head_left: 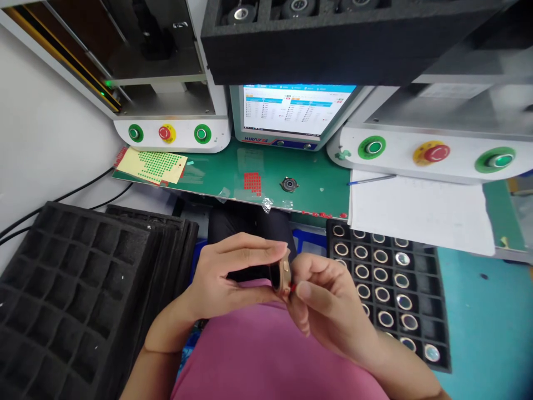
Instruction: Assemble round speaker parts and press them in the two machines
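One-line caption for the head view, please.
Both hands, left hand and right hand, hold a small gold-coloured ring part between foam trays.

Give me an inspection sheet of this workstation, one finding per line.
Surface: green bench mat.
Job's things: small gold-coloured round casing, held in the left hand; right hand pinches a tiny red dot at its edge.
Clutter: red sticker sheet, yellow sheet of green dots, blue pen, white paper.
Hands: both on the casing.
Cables: black cables at left.
Surroundings: empty black foam tray, tray of round parts, monitor.
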Demonstrator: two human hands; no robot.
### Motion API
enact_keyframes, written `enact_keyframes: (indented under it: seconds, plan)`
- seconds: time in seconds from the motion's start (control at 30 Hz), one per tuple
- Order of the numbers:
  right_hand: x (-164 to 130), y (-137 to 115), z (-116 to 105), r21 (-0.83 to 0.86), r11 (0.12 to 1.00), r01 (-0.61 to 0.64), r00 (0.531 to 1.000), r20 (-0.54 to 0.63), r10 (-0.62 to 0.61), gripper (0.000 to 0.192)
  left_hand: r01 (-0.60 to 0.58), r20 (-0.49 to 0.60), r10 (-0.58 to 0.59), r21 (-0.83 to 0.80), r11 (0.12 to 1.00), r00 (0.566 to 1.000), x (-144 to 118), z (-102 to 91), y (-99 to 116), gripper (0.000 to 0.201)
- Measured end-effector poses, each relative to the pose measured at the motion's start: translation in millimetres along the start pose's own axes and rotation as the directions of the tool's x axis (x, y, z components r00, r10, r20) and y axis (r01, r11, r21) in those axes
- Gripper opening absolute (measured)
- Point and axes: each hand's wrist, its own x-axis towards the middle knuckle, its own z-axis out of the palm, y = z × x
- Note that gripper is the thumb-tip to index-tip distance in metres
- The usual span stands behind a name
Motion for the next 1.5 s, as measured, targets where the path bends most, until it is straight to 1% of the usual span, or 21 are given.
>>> enact_keyframes:
  seconds: [0.3,0.47,0.57,0.67,0.83,0.9,0.97,1.0,1.03,1.07,1.13,1.17,1.2,1.23,1.27,1.3,1.33,1.37,1.4,1.43,1.5]
  plan:
    - [0,2,0,0.011,1.000,0.021,1.000,-0.017,-0.021,0.036,-0.019,0.014,0.019,-0.008,1.000,1.000,3,0.0,-1,0.061]
    - [-1,4,-1,0.055,0.998,0.043,0.999,-0.015,-0.042,0.031,-0.024,0.025,0.024,-0.010,1.000,0.999,3,0.0,-2,0.062]
    - [-1,4,0,0.110,0.994,0.008,1.000,-0.010,-0.007,0.033,-0.029,0.034,0.028,0.023,0.999,0.999,3,-0.4,-2,0.063]
    - [-2,4,2,0.209,0.978,-0.027,1.000,-0.006,0.029,0.033,-0.034,0.064,0.032,0.033,0.999,0.997,4,-1.6,-3,0.062]
    - [0,6,0,0.295,0.954,-0.058,0.998,0.024,0.054,0.042,-0.081,0.084,0.079,0.020,0.996,0.993,8,-1.2,-10,0.060]
    - [1,6,-1,0.288,0.955,-0.070,0.997,0.042,0.061,0.041,-0.088,0.062,0.089,-0.010,0.996,0.994,9,1.2,-14,0.058]
    - [2,2,-3,0.269,0.961,-0.069,0.997,0.064,0.053,0.040,-0.021,0.036,0.025,-0.122,0.992,0.999,10,3.7,-16,0.059]
    - [3,-1,-4,0.262,0.963,-0.065,0.996,0.084,0.044,0.040,0.057,0.037,-0.050,-0.213,0.975,0.998,11,4.6,-17,0.058]
    - [2,-4,-5,0.256,0.965,-0.052,0.995,0.094,0.029,0.039,0.158,0.056,-0.148,-0.319,0.934,0.987,11,5.1,-16,0.056]
    - [2,-7,-7,0.247,0.969,-0.021,0.996,0.085,0.000,0.037,0.265,0.098,-0.247,-0.432,0.862,0.964,11,5.3,-15,0.053]
    - [1,-14,-10,0.195,0.974,0.114,0.993,-0.005,-0.115,0.033,0.447,0.229,-0.397,-0.623,0.642,0.889,11,5.1,-11,0.043]
    - [1,-16,-11,0.137,0.967,0.216,0.975,-0.077,-0.207,0.031,0.505,0.293,-0.437,-0.689,0.520,0.850,11,5.3,-9,0.038]
    - [1,-17,-13,0.063,0.945,0.321,0.939,-0.151,-0.309,0.028,0.536,0.342,-0.459,-0.739,0.408,0.820,10,6.2,-8,0.034]
    - [2,-16,-14,-0.013,0.912,0.409,0.891,-0.212,-0.402,0.024,0.550,0.374,-0.475,-0.774,0.313,0.797,9,7.8,-6,0.031]
    - [3,-15,-15,-0.074,0.881,0.468,0.845,-0.254,-0.471,0.020,0.549,0.388,-0.489,-0.800,0.241,0.781,8,10.3,-5,0.029]
    - [4,-12,-15,-0.115,0.859,0.498,0.814,-0.280,-0.509,0.017,0.541,0.391,-0.502,-0.819,0.194,0.772,7,13.4,-5,0.029]
    - [5,-9,-16,-0.134,0.853,0.504,0.803,-0.291,-0.520,0.014,0.526,0.382,-0.508,-0.833,0.172,0.772,6,16.9,-5,0.031]
    - [6,-5,-16,-0.135,0.860,0.492,0.811,-0.289,-0.509,0.012,0.512,0.369,-0.511,-0.841,0.172,0.777,5,20.6,-5,0.032]
    - [7,-2,-16,-0.124,0.873,0.472,0.829,-0.274,-0.487,0.010,0.503,0.350,-0.513,-0.842,0.196,0.784,4,24.2,-5,0.034]
    - [8,1,-16,-0.108,0.887,0.449,0.851,-0.250,-0.461,0.009,0.501,0.325,-0.521,-0.831,0.240,0.789,4,27.4,-5,0.035]
    - [9,6,-15,-0.086,0.910,0.406,0.886,-0.205,-0.415,0.007,0.511,0.260,-0.552,-0.778,0.366,0.792,3,32.1,-4,0.037]
